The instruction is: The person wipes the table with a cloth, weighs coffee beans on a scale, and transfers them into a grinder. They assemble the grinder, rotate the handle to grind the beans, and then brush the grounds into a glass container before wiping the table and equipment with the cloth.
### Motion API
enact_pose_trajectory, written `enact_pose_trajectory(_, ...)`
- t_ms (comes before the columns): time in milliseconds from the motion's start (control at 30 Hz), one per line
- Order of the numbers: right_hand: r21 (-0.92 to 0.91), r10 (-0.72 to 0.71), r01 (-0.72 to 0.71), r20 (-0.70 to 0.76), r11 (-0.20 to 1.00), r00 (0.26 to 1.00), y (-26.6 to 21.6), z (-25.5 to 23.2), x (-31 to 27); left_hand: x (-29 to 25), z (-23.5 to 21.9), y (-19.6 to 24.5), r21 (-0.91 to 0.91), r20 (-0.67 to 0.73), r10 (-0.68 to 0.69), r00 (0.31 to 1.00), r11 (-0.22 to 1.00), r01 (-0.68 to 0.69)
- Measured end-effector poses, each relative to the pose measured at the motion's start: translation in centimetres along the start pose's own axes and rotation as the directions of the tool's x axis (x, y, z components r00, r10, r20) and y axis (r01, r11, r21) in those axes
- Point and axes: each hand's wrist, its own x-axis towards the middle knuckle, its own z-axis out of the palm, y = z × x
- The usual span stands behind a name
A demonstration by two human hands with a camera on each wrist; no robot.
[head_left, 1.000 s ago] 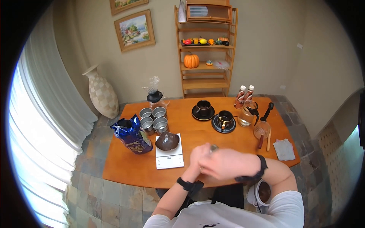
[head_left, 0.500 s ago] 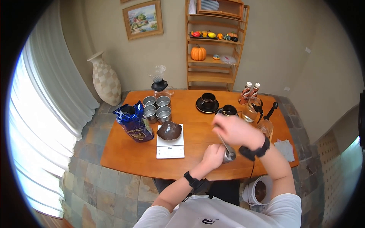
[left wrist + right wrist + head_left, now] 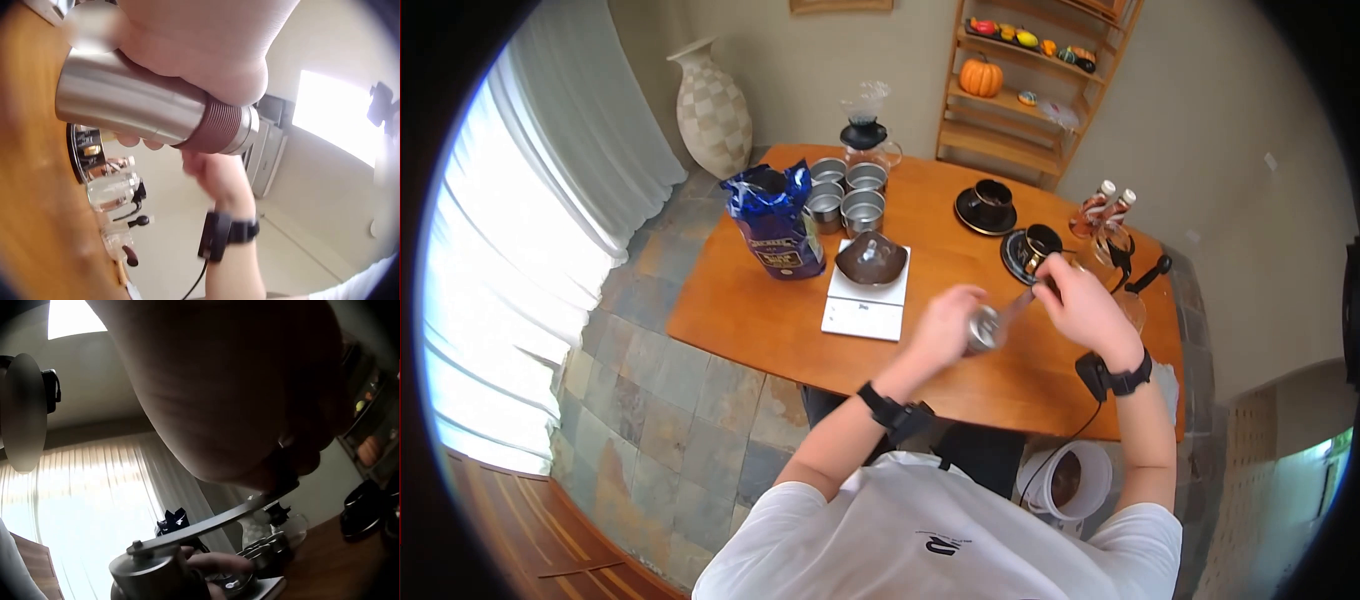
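My left hand [image 3: 943, 325] grips the body of a manual coffee grinder [image 3: 137, 94], a brushed steel cylinder with a brown ribbed band, tilted above the table. The fingers wrap round it; in the left wrist view some fingertips show on its far side. My right hand [image 3: 1088, 312] holds the end of the flat metal crank [image 3: 206, 528], which juts out from the grinder's top. The crank's knob is mostly hidden by the right fingers. To the left of the hands, a dark bowl [image 3: 872, 262] sits on a white scale [image 3: 862, 320].
A blue coffee bag [image 3: 780, 230] stands at the left by several metal cups [image 3: 863, 210]. Behind them is a glass dripper set [image 3: 863, 135]. Black cups on saucers [image 3: 988, 222], bottles [image 3: 1115, 208] and a glass pot stand back right. A white bucket [image 3: 1100, 470] is below the table's edge.
My right hand has swung round with the crank, from over the left hand out to the right of the grinder. The head view has shifted and tilted down.
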Motion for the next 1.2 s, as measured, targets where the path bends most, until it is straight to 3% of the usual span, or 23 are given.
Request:
enact_pose_trajectory(67,0.103,-0.054,0.040,0.131,0.994,0.990,-2.9,-0.1,-3.7,3.5,-4.0,-4.9,-0.009,-0.138,0.185,0.973,0.982,-0.188)
enact_pose_trajectory(133,0.129,-0.246,0.226,0.173,0.966,0.954,-6.7,1.1,-5.8,1.7,-2.1,0.5,0.093,-0.162,0.118,0.980,0.990,-0.104)
enact_pose_trajectory(167,0.159,-0.334,0.312,0.139,0.937,0.932,-8.7,1.4,-5.5,3.5,-1.7,-3.7,0.365,0.005,0.317,0.948,0.882,-0.297)
enact_pose_trajectory(200,0.190,-0.410,0.388,0.098,0.902,0.907,-9.9,1.4,-4.6,1.6,1.1,-0.6,0.355,-0.026,0.147,0.989,0.926,-0.129)
enact_pose_trajectory(267,0.095,-0.257,0.255,0.011,0.962,0.966,-8.8,0.9,-1.0,2.0,4.5,-9.3,0.309,0.116,0.658,0.744,0.688,-0.656)
enact_pose_trajectory(333,0.080,-0.097,0.106,-0.116,0.991,0.988,-3.1,0.6,1.9,-1.2,4.1,-1.5,0.373,0.070,0.211,0.975,0.901,-0.222)
enact_pose_trajectory(367,0.046,-0.031,0.033,-0.054,0.998,0.998,-1.3,-0.2,0.8,-1.2,2.8,-1.4,0.151,0.029,0.160,0.987,0.975,-0.162)
enact_pose_trajectory(400,0.010,0.037,-0.037,0.004,0.999,0.999,-0.2,-0.6,-0.1,-0.1,0.8,-2.9,0.139,0.035,0.380,0.924,0.914,-0.381)
enact_pose_trajectory(467,0.017,-0.039,0.037,0.092,0.999,0.995,-2.7,-0.2,-4.2,0.4,-1.7,0.2,-0.058,-0.163,0.094,0.982,0.993,-0.105)
enact_pose_trajectory(533,0.080,-0.240,0.229,0.187,0.970,0.953,-6.5,0.4,-6.4,2.6,-2.8,-1.9,0.402,-0.003,0.446,0.895,0.820,-0.407)
enact_pose_trajectory(600,0.199,-0.374,0.333,0.224,0.922,0.900,-9.0,1.1,-5.1,2.5,0.7,-3.6,0.645,0.282,0.502,0.818,0.532,-0.549)
enact_pose_trajectory(633,0.135,-0.319,0.301,0.144,0.944,0.937,-8.6,1.1,-3.5,0.7,2.6,-2.4,0.082,0.327,0.478,0.815,0.845,-0.529)
enact_pose_trajectory(667,0.074,-0.262,0.257,0.053,0.963,0.964,-7.4,1.1,-1.3,-0.7,6.4,-4.3,0.492,-0.100,0.615,0.782,0.714,-0.499)
enact_pose_trajectory(733,0.071,-0.081,0.084,-0.044,0.994,0.996,-2.2,-0.3,0.9,-1.1,3.5,-2.8,0.224,0.195,0.267,0.944,0.924,-0.308)
enact_pose_trajectory(833,0.037,0.008,-0.016,0.190,0.999,0.982,-0.8,-1.0,-3.5,1.5,-2.7,-0.9,0.135,0.005,0.185,0.983,0.974,-0.184)
enact_pose_trajectory(867,0.035,-0.124,0.119,0.218,0.992,0.968,-2.9,-0.1,-5.4,2.2,-3.6,-0.1,-0.013,-0.054,0.134,0.990,0.991,-0.135)
enact_pose_trajectory(900,-0.001,-0.240,0.249,0.258,0.968,0.936,-5.2,1.5,-6.7,2.2,-3.1,0.4,0.198,-0.035,0.186,0.982,0.964,-0.175)
enact_pose_trajectory(933,0.064,-0.383,0.379,0.245,0.923,0.891,-7.9,1.9,-7.0,2.5,-2.4,-0.3,0.648,0.192,0.328,0.925,0.666,-0.370)
enact_pose_trajectory(1000,0.139,-0.423,0.400,0.259,0.906,0.868,-9.1,2.7,-5.1,0.9,0.7,-1.4,0.538,0.530,0.656,0.538,0.230,-0.811)
enact_pose_trajectory(1033,0.142,-0.370,0.348,0.186,0.927,0.910,-8.5,1.9,-3.0,0.5,1.5,-2.4,0.537,0.533,0.660,0.529,0.219,-0.815)
enact_pose_trajectory(1100,0.080,-0.251,0.248,0.037,0.965,0.967,-5.6,0.4,0.2,0.1,2.3,-4.5,0.499,0.266,0.438,0.859,0.699,-0.511)
enact_pose_trajectory(1133,0.024,-0.185,0.186,-0.033,0.982,0.982,-3.2,-0.2,0.4,-0.4,2.0,-3.5,0.494,0.279,0.436,0.856,0.699,-0.517)
enact_pose_trajectory(1200,0.064,-0.064,0.061,0.060,0.996,0.996,0.6,-0.6,-0.9,-1.3,-0.4,-0.7,0.248,0.109,0.141,0.984,0.955,-0.164)
